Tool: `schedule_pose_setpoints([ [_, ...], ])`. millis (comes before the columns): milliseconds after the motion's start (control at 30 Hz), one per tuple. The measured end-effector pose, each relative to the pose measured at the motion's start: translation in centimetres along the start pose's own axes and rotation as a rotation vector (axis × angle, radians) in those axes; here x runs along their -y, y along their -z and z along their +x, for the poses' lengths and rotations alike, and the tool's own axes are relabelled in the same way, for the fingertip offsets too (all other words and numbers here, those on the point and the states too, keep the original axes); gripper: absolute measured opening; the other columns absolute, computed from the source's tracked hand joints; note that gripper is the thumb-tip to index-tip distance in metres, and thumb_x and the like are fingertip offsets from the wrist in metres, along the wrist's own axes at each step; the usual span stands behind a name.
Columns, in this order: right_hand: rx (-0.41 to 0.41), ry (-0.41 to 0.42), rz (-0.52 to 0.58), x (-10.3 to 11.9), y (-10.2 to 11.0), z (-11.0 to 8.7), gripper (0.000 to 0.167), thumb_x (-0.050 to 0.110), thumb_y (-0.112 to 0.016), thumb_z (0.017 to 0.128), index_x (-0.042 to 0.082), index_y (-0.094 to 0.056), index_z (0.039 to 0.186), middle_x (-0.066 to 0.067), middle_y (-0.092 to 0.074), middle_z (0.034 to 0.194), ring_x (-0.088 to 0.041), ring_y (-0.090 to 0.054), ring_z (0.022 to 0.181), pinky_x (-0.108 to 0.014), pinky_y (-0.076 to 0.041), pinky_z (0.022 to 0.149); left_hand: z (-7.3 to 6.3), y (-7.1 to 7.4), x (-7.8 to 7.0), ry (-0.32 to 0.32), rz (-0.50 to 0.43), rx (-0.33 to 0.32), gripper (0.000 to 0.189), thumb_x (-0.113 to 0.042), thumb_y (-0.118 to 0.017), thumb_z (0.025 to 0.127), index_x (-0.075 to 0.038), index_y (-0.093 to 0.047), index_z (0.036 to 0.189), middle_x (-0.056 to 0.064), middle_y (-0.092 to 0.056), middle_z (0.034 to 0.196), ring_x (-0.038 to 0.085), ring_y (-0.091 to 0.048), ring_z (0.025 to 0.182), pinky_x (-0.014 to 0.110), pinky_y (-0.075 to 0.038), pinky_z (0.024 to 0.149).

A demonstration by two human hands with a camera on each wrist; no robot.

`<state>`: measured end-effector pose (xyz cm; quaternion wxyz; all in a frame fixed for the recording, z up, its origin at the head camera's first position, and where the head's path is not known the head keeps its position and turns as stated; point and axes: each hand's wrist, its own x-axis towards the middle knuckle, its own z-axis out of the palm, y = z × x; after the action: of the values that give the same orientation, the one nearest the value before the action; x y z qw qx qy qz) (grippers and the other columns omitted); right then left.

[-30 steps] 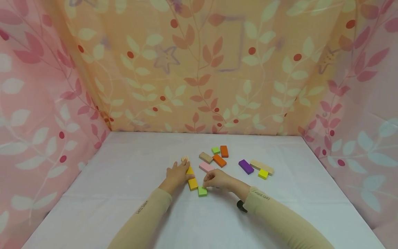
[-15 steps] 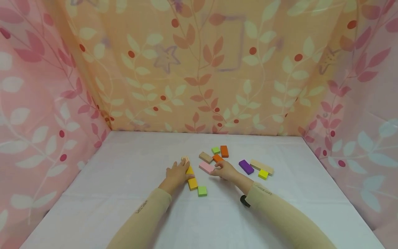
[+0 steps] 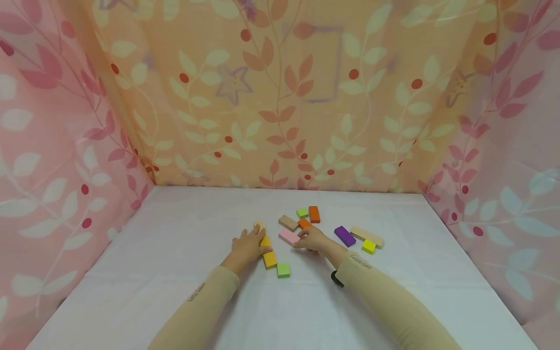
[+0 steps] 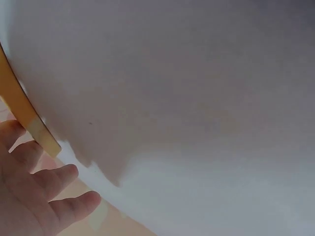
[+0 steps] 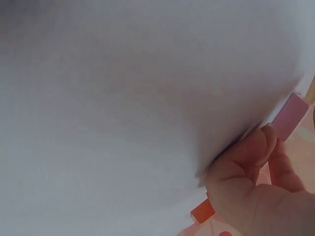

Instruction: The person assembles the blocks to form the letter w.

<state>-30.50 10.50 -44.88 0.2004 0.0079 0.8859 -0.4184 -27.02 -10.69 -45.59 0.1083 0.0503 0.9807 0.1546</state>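
In the head view my left hand rests over a row of yellow-orange blocks, its fingers spread and its thumb near the joint of a pointed yellow piece and a rectangular yellow-orange block. A pale ridged piece pokes out past the fingertips. The left wrist view has fingers touching the long edge of the yellow block. My right hand pinches the near right end of a pink block between thumb and forefinger. A light green block lies at the row's near end.
Around the pink block lie a tan block, an orange block, a second green block and a red-orange block. Farther right are a purple block, a long pale plank and a yellow block.
My right hand has let go of the light green block by the row, moved up and right, and taken hold of the pink block's end. The left hand has stayed in place.
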Motion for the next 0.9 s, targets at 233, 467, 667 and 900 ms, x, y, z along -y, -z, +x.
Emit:
schedule_pose_setpoints([
  [233,-0.035,-0.015,0.019,-0.1,-0.5,0.5,0.031,0.015,-0.081,0.080,0.005,-0.065,0.104,-0.010,-0.054,0.101,-0.021,-0.049,0.079,-0.026,-0.039,0.061,-0.5,0.3,0.2,-0.010,-0.009,-0.014,0.070,-0.049,-0.060,0.092,-0.015,-0.040,0.149,0.015,-0.026,0.158,0.050,-0.020,0.140,0.070,-0.020,0.105],
  [467,-0.051,0.011,-0.010,0.3,-0.6,0.4,0.028,0.017,-0.080,0.080,0.004,-0.064,0.099,-0.010,-0.054,0.101,-0.023,-0.049,0.086,-0.027,-0.038,0.065,-0.9,0.4,-0.2,0.000,0.114,-0.085,0.068,-0.055,-0.060,0.089,-0.019,-0.048,0.145,0.025,-0.049,0.125,0.039,-0.046,0.108,0.055,-0.039,0.091],
  [667,-0.080,-0.001,-0.024,0.4,-0.9,0.6,0.028,0.016,-0.082,0.078,0.004,-0.062,0.093,-0.011,-0.055,0.095,-0.025,-0.051,0.085,-0.030,-0.041,0.067,-0.7,0.5,-0.1,0.004,0.084,-0.047,0.072,-0.054,-0.061,0.089,-0.015,-0.045,0.147,0.024,-0.059,0.122,0.038,-0.056,0.108,0.050,-0.045,0.087],
  [900,-0.089,0.000,0.008,0.0,-1.1,0.6,0.026,0.012,-0.080,0.079,0.003,-0.064,0.097,-0.010,-0.057,0.096,-0.024,-0.052,0.086,-0.030,-0.044,0.069,0.2,0.1,0.4,-0.006,-0.003,0.047,0.072,-0.048,-0.058,0.093,-0.011,-0.036,0.151,0.020,-0.054,0.137,0.038,-0.052,0.124,0.051,-0.043,0.097],
])
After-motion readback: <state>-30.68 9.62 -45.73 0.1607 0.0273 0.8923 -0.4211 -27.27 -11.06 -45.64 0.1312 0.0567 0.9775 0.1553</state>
